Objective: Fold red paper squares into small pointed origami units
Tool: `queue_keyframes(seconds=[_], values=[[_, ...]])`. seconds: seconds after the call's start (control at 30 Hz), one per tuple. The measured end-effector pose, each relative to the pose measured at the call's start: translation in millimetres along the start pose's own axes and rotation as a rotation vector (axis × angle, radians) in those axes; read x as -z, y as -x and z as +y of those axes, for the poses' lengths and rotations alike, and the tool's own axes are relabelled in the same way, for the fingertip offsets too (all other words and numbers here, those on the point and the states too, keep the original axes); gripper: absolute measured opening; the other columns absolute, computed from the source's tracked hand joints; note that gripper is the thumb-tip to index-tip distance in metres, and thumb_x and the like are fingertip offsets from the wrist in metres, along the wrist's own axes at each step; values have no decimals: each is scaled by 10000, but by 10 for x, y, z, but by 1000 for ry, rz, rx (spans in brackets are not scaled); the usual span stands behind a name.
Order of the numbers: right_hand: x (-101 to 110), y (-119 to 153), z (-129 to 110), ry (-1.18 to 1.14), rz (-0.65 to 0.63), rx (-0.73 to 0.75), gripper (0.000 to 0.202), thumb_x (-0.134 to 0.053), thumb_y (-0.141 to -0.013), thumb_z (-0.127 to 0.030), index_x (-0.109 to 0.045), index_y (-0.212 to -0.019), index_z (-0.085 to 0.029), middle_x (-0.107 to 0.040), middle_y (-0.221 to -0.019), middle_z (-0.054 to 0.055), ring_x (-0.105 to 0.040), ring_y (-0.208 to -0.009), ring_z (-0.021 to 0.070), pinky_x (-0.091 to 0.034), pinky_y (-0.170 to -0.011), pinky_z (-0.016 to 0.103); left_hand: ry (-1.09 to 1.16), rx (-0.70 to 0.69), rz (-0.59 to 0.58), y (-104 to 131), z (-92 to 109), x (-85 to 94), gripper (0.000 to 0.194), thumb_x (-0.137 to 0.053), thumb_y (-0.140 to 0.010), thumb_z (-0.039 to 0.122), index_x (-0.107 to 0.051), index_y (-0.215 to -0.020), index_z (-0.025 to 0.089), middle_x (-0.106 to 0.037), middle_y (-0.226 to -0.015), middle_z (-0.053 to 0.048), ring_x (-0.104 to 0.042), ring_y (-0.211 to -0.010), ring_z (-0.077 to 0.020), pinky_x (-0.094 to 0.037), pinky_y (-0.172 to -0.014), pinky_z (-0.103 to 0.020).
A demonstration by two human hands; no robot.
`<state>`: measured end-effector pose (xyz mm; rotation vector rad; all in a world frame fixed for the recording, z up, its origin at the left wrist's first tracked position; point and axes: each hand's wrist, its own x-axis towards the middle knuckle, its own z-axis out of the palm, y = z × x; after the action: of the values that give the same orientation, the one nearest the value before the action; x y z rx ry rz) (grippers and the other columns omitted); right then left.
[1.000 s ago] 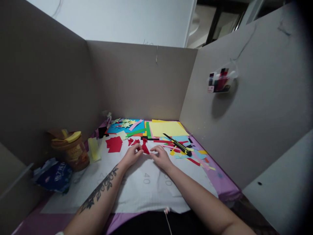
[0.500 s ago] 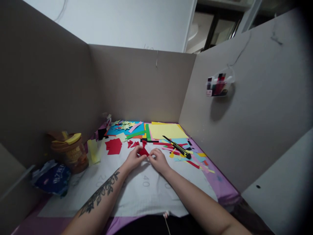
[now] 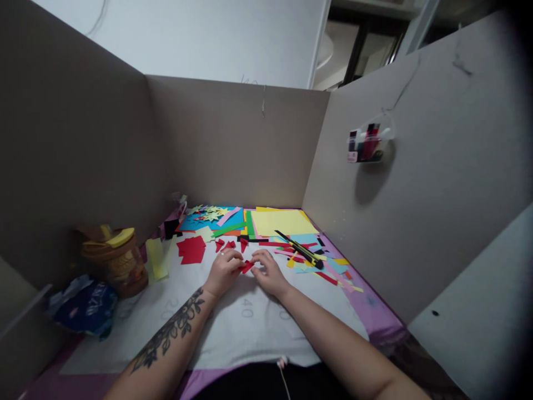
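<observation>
A small folded piece of red paper point(image 3: 247, 267) is held up just above the white sheet, in the middle of the head view. My left hand point(image 3: 225, 270) pinches its left end between thumb and fingers. At the other end, the curled thumb and fingers of my right hand point(image 3: 270, 274) close on the paper, though their exact contact is hard to make out. Just beyond my fingers lie several small red folded pieces point(image 3: 230, 245). A larger red paper sheet point(image 3: 192, 250) with uneven edges rests to the left of them.
A black and yellow utility knife point(image 3: 302, 251) lies on the right among coloured paper strips point(image 3: 328, 278). Yellow sheets point(image 3: 285, 223) and paper stars point(image 3: 212, 214) are at the back. On the left stand a brown tub point(image 3: 125, 264) and a blue packet point(image 3: 85, 305). Grey panels point(image 3: 237, 144) enclose the table.
The red paper between my hands has gone from a wider, pointed shape to a smaller, narrower one. My fingers have shifted around it, and the view has turned slightly.
</observation>
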<state>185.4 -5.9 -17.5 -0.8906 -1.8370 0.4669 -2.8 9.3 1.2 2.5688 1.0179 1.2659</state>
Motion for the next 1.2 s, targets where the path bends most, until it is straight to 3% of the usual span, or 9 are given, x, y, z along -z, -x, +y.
queue_keyframes(seconds=[0.17, 0.5, 0.67, 0.77, 0.9, 1.07, 1.2], values=[[3, 10, 2, -29, -24, -37, 120, -549, -755, -124, -578, -823, -218, -520, -1076, 66, -504, -1056, 203, -433, -888, 362, 22, -4, 10, 0, 34, 3, 164, -520, -842, 213, -660, -754, 209, -645, -824, -66, -562, -826, -189, -440, -817, -356], [-41, -27, 61, -145, 47, -177, 38, -572, -739, -192, -575, -702, -195, -571, -1004, 74, -561, -940, 194, -475, -696, 288, 334, 430, 0, -34, 73, -53, 117, -586, -755, 244, -689, -767, 190, -682, -794, -35, -603, -741, -166, -457, -672, -264], [-68, -49, 136, -344, 53, -341, 85, -608, -714, -256, -559, -696, -190, -626, -763, 26, -575, -693, 157, -471, -633, 281, 484, 616, -19, -63, 133, -75, 116, -620, -691, 253, -685, -737, 168, -672, -691, -9, -585, -658, -156, -443, -624, -258], [-63, -65, 147, -417, 53, -408, 113, -634, -681, -246, -538, -694, -187, -585, -637, -16, -539, -596, 134, -444, -586, 259, 543, 638, -17, -69, 158, -93, 116, -631, -675, 255, -668, -725, 157, -664, -685, -10, -580, -659, -153, -439, -626, -255], [-56, -81, 147, -514, 116, -413, 186, -643, -647, -217, -477, -727, -198, -527, -623, -51, -501, -559, 111, -410, -549, 234, 619, 641, -33, -63, 172, -153, 161, -644, -677, 285, -625, -757, 146, -646, -707, -20, -579, -651, -148, -445, -612, -257], [-77, -69, 166, -424, 118, -333, 157, -605, -665, -203, -465, -736, -203, -497, -640, -50, -483, -581, 114, -403, -550, 233, 682, 669, -3, -41, 170, -248, 264, -682, -653, 300, -531, -820, 162, -599, -699, 8, -566, -599, -123, -444, -538, -229], [-96, -55, 164, -402, 80, -306, 131, -584, -697, -228, -474, -765, -205, -501, -666, -42, -502, -596, 118, -424, -560, 239, 629, 687, 7, -46, 181, -257, 229, -665, -668, 305, -531, -790, 166, -575, -633, 23, -543, -569, -114, -420, -502, -213]])
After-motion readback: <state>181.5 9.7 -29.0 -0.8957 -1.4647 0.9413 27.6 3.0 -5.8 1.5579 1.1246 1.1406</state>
